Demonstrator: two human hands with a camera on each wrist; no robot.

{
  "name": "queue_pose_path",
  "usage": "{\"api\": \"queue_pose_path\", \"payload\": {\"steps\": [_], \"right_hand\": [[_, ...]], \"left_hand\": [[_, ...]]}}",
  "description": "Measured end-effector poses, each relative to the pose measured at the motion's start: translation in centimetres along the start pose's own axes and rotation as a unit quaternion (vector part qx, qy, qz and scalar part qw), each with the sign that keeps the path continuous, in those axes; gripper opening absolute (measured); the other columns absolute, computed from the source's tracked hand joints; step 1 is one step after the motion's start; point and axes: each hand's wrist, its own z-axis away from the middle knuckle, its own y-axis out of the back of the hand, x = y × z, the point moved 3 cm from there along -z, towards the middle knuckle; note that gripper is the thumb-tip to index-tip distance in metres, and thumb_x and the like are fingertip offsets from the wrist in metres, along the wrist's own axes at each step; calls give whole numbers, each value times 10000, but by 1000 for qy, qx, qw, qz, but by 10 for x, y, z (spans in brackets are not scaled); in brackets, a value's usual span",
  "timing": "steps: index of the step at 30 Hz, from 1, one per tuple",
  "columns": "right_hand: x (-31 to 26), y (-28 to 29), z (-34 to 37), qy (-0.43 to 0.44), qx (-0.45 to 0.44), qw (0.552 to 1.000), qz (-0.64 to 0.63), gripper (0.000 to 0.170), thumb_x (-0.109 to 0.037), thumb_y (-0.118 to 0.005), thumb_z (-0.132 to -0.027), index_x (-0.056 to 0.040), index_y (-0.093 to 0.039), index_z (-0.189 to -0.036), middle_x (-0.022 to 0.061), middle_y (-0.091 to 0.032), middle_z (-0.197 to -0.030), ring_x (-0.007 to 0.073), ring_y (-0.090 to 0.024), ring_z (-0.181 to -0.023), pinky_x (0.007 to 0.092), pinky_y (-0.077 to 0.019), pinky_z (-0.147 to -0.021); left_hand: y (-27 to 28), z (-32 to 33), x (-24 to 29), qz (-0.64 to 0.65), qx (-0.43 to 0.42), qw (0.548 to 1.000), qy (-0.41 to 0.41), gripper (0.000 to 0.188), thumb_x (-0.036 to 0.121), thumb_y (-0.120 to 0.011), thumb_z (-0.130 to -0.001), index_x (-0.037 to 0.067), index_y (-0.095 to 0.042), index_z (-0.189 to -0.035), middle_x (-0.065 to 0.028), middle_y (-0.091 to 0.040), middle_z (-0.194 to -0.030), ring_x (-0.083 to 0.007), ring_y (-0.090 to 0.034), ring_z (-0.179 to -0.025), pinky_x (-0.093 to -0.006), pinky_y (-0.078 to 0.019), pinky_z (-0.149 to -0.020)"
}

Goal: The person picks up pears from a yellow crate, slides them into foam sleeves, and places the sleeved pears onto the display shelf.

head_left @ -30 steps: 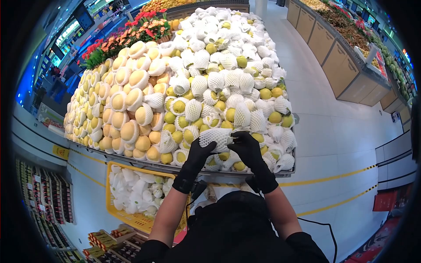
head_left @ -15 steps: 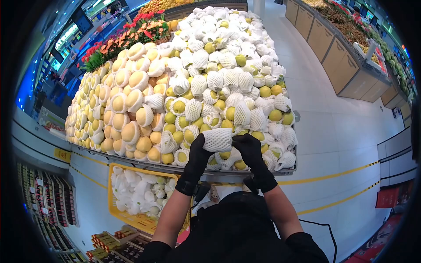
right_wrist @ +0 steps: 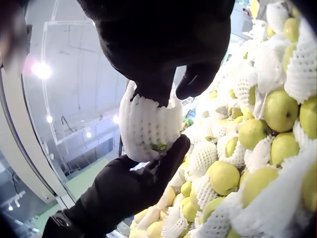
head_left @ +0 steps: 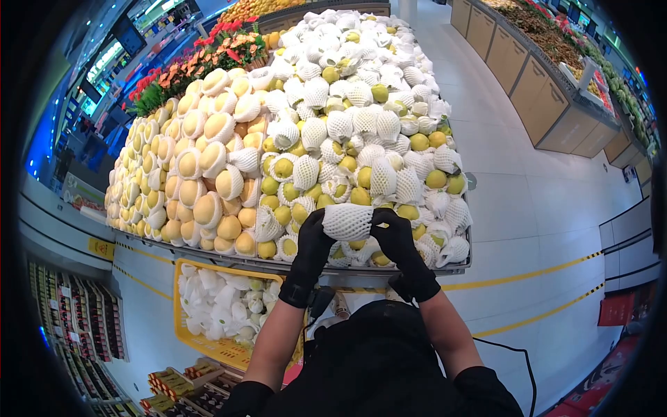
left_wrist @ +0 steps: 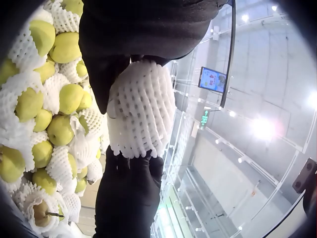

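Two gloved hands hold a white foam sleeve [head_left: 347, 222] above the front of a heaped pear display — the left hand [head_left: 313, 240] gripping one end, the right hand [head_left: 393, 240] pinching the scalloped rim opposite, with what it wraps largely hidden. The likeliest mishap is a slip: a pull on the rim could stretch or tear the netting, or send its contents sliding from the left hand's grasp. A drop here might knock loose a pear [head_left: 379, 258] lying just below, or roll over the display edge [head_left: 453, 269], which runs close beneath the wrists and in front of the person's body. Below that edge, to the left, sits a yellow crate [head_left: 208, 347] of white-wrapped goods, leaving the left elbow less room for a backward move. Space opens upward over the pile and to the right — bare floor [head_left: 514, 222] stretches toward a neighboring counter [head_left: 528, 83].
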Motion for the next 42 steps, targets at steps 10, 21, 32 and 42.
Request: {"api": "queue_pose_path", "payload": {"steps": [10, 21, 32, 42], "right_hand": [[2, -1, 3, -97, 11, 995, -16, 97, -55, -657, -777, 4, -645, -853, 53, -661, -790, 125, -606, -759, 280, -486, -746], [11, 0, -1, -148, -33, 988, -41, 214, -157, -630, -870, 20, -656, -986, 92, -685, -872, 143, -624, -824, 279, -483, -783], [20, 39, -3, -157, -110, 975, -116, 206, -152, -616, -883, 29, -640, -977, 59, -659, -860, 113, -589, -806, 265, -472, -760], [15, 35, -3, -152, -139, 967, -152, 197, -154, -603, -896, 25, -639, -970, 37, -635, -811, 102, -564, -742, 256, -461, -702]], "left_hand": [[-6, 4, 2, 161, -90, 982, 49, 506, 44, -611, -842, 52, -432, -1315, -104, -513, -1251, -219, -575, -1083, -386, -531, -861], [-18, 6, -13, 310, -87, 928, 186, 538, 147, -643, -846, 51, -404, -1319, -108, -562, -1176, -233, -596, -1034, -383, -557, -799], [-70, 28, -11, 322, 14, 926, 197, 494, 152, -628, -859, 39, -430, -1297, -118, -562, -1178, -242, -591, -1042, -416, -551, -808], [-73, 46, -2, 291, 76, 930, 211, 437, 237, -602, -888, 59, -471, -1266, -92, -598, -1158, -217, -602, -1026, -400, -529, -815]]}}
